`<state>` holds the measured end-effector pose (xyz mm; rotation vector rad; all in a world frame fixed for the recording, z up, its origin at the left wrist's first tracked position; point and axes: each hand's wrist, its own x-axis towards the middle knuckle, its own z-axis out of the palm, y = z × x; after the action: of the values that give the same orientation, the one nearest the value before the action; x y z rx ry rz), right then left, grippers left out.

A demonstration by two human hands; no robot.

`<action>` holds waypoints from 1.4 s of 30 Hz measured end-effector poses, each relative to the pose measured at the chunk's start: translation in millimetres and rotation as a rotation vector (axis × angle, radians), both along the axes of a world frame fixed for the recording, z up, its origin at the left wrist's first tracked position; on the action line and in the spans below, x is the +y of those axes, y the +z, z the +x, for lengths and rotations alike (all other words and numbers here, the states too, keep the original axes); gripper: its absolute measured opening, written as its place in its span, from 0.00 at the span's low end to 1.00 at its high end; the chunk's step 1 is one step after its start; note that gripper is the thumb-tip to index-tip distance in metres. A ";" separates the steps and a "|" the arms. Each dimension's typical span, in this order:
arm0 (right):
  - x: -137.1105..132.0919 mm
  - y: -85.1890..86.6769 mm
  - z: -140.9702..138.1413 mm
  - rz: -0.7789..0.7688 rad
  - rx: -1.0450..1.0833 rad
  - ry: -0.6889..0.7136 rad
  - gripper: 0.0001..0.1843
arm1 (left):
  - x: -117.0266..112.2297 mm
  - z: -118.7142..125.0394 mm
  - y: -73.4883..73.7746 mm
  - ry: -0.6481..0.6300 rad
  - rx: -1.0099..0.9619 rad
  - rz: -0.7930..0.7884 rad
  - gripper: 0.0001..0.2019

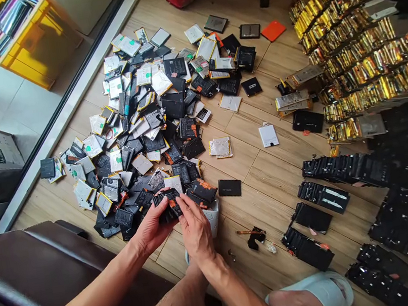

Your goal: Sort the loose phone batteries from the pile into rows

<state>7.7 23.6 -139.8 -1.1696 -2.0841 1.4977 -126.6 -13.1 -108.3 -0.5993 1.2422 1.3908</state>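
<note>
Both my hands meet over the near edge of a big loose pile of phone batteries [145, 116] on the wooden floor. My left hand [152, 227] cups a black battery [169, 202] from the left and below, fingers curled round it. My right hand [195, 228] grips the same battery's right side, thumb and fingers pinched on its edge. The pile holds black, white and silver batteries lying at all angles. My bare knees and a pale slipper [320, 291] show at the bottom.
Ordered rows of black batteries [348, 167] lie on the right, with stacks of gold-wrapped ones [360, 42] behind them. A dark leather seat [33, 270] is at the left. A yellow crate [21, 37] stands beyond a floor rail. Single batteries [229, 187] lie loose between.
</note>
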 end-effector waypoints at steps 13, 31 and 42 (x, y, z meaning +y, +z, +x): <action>19.4 -12.7 8.8 -0.931 0.317 -0.671 0.26 | -3.8 -3.5 -0.3 -0.110 0.050 0.059 0.32; 29.9 -38.7 34.3 -0.711 0.083 -0.606 0.27 | -6.5 0.4 -2.4 -0.179 0.052 -0.019 0.28; 149.3 -93.5 147.8 -0.249 -0.276 -0.158 0.19 | -6.2 9.1 -0.1 -0.186 0.039 -0.106 0.29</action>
<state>155.4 172.8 -233.3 -1.6778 -1.9510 1.6315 -117.5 -19.3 -108.3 -0.5167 1.3738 1.1921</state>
